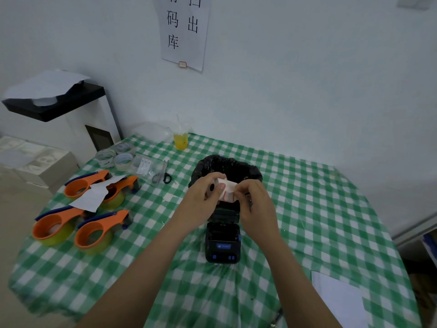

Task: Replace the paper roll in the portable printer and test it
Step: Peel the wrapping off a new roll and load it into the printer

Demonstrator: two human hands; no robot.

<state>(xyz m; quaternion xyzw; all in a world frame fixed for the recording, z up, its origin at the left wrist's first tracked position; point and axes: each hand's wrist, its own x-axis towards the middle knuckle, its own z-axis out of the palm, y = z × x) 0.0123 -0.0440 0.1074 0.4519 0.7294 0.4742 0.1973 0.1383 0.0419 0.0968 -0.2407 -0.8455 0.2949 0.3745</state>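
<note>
A small white paper roll (227, 190) with red edge marks is held above the table, just over the printer. My left hand (203, 197) grips the roll by its end, thumb across the dark core. My right hand (254, 202) pinches the roll's loose outer end. Below them stands the black portable printer (222, 245) with blue buttons, its lid open towards the back and its paper bay showing. A bin lined with a black bag (227, 166) stands right behind the printer.
On the green checked tablecloth (319, 209), several orange tape dispensers (94, 233) lie at the left with a paper slip. Tape rolls (118, 157), scissors (164, 176) and a yellow drink cup (181, 140) sit at the back. White paper (340, 301) lies front right.
</note>
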